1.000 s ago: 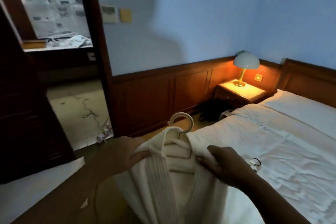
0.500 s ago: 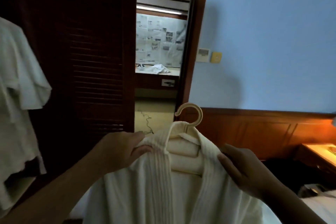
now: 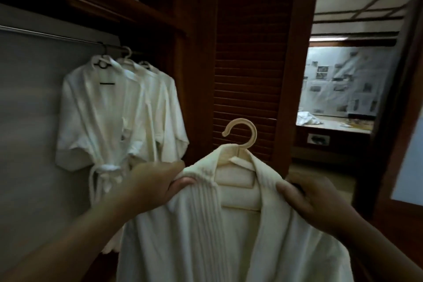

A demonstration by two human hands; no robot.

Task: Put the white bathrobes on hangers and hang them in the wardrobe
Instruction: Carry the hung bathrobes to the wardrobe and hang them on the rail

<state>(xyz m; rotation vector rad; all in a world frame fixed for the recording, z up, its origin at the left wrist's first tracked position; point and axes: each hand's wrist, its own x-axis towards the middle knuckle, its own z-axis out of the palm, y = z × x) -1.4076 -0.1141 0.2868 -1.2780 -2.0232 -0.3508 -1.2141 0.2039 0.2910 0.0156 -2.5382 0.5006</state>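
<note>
A white bathrobe [image 3: 206,231] sits on a cream plastic hanger [image 3: 242,135], held up in front of me. My left hand [image 3: 151,183] grips the robe's left shoulder and my right hand [image 3: 311,201] grips the right shoulder. The hanger's hook points up and left, free of any rail. In the open wardrobe on the left, three white bathrobes [image 3: 119,112] hang on hangers from a metal rail [image 3: 57,36], up and left of the held hook.
A dark louvred wardrobe door [image 3: 249,71] stands directly behind the held hanger. To the right, a doorway [image 3: 343,89] opens onto another room with a counter. A wooden shelf [image 3: 91,2] runs above the rail.
My view has swung left from the bed and lamp to the wardrobe. The robe on its hanger has come along, held by both hands the same way and raised higher.
</note>
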